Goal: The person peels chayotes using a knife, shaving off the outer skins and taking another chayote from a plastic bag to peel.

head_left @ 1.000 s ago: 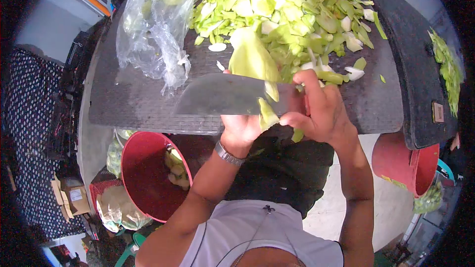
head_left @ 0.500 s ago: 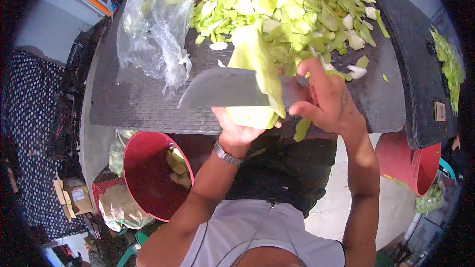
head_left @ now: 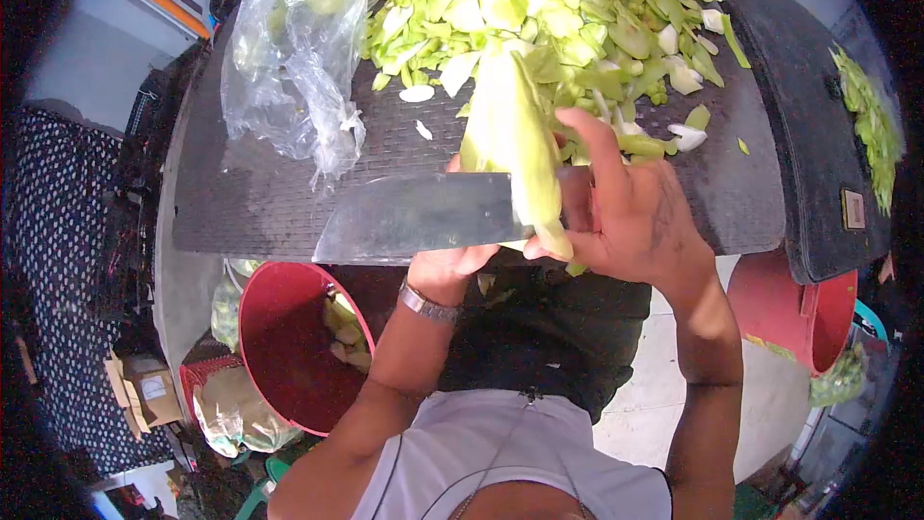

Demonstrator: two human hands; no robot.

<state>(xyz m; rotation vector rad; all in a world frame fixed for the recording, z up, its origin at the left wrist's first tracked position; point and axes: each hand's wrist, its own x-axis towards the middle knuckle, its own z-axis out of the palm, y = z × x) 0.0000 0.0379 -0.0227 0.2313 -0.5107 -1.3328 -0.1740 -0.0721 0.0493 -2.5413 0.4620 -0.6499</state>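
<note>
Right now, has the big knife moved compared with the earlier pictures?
Yes. The knife has shifted toward the near edge of the table: its tip now shows at that edge, not further in.

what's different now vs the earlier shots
The knife has come closer to the person's body, its tip now lower and further left in the view. The pale green vegetable has shifted slightly right. Nothing was newly grasped or let go: the right hand keeps the knife, the left hand the vegetable. The chopped pile and plastic bag look essentially unchanged.
</note>
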